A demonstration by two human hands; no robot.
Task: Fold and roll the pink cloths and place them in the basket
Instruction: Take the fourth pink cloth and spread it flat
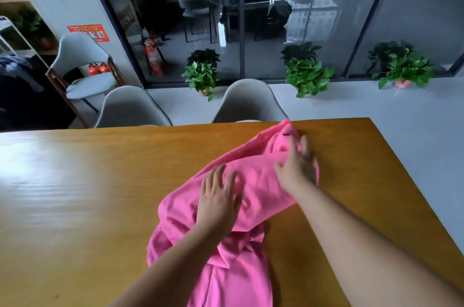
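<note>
Left hand (218, 202) lies flat, fingers spread, pressing on the pink cloth (258, 176). Right hand (298, 168) is also open, fingers loosely spread on the cloth's far bunched end; it is blurred. The cloth lies crumpled right of centre on the bench (88, 193), reaching the near edge; one piece or several, cannot tell. Beyond are three grey chairs (130, 105) and three potted plants (202, 75). Text on the orange wall sign (88, 33) is unreadable.

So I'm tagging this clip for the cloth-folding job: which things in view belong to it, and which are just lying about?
Job: pink cloths; left hand and right hand, both resting on them; wooden table underneath. No basket in view.
Lying about: grey chairs; potted plants; fire extinguishers; orange wall notice.
</note>
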